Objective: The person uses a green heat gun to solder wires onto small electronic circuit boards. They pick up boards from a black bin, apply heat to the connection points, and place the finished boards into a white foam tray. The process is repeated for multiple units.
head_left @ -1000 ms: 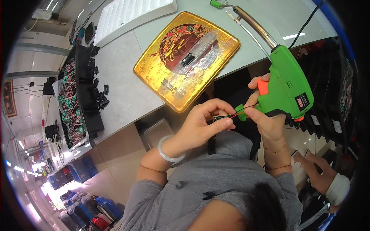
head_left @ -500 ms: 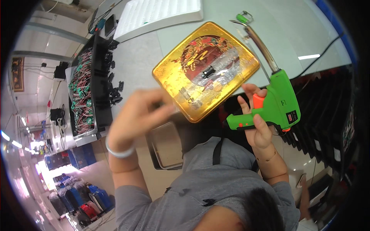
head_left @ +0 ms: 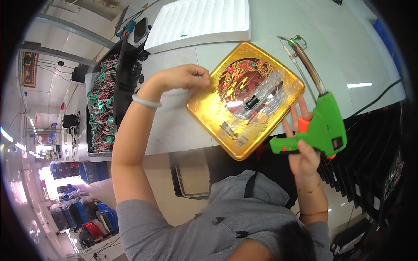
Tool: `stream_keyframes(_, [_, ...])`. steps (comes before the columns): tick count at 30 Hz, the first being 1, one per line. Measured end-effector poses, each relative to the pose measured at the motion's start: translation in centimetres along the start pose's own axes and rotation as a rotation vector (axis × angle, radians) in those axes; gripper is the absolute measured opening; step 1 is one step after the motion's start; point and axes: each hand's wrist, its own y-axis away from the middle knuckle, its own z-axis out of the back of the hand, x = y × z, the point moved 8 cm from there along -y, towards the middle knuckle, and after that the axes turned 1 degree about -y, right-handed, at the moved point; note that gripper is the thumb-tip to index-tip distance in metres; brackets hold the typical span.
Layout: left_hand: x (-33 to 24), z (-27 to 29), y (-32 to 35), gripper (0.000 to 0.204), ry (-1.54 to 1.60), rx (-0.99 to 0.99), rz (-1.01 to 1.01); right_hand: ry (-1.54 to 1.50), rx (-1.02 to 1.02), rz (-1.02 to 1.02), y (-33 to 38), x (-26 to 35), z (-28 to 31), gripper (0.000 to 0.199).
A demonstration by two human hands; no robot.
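Observation:
A shallow gold tin [head_left: 204, 104] with a dark red patterned round lies tilted across the front edge of the table. On it are a shiny clear strip and a small black plastic part [head_left: 251, 102]. At the tin's left corner my left hand [head_left: 185, 78] is closed in a pinch; a sliver of green shows at its fingertips, mostly hidden. On the right, my right hand [head_left: 305, 158] grips the handle of a green soldering gun [head_left: 333, 124] with an orange trigger. Its fingers reach toward the tin's right edge, and the metal tube points away past the far right corner.
A white ribbed foam tray [head_left: 200, 26] lies at the back. To the left, a black bin [head_left: 123, 78] holds many green boards with red wires, with small black parts [head_left: 136, 69] beside it. A phone [head_left: 140, 29] lies behind. Black racks [head_left: 370, 152] stand at the right.
My left hand has moved up and away from the tin's near left side to its far left corner, its fingers closing together. The soldering gun stays in my right hand. The whole view has shifted slightly.

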Motion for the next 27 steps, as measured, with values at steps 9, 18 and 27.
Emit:
stream_keyframes(9, [-0.4,-4.2,4.6,0.011,-0.154,-0.43,-0.287,-0.117,0.171,-0.178,-7.2,1.3,0.0,0.051])
stream_keyframes(18, [-4.5,-3.3,-0.6,0.011,0.071,-0.17,-0.309,-0.108,0.086,-0.154,-5.1,0.7,1.6,0.052])
stream_keyframes(27, [-2.3,-4.5,-1.9,0.009,0.338,-0.209,-0.236,-0.124,0.132,-0.161,-5.0,-0.2,1.8,0.059])
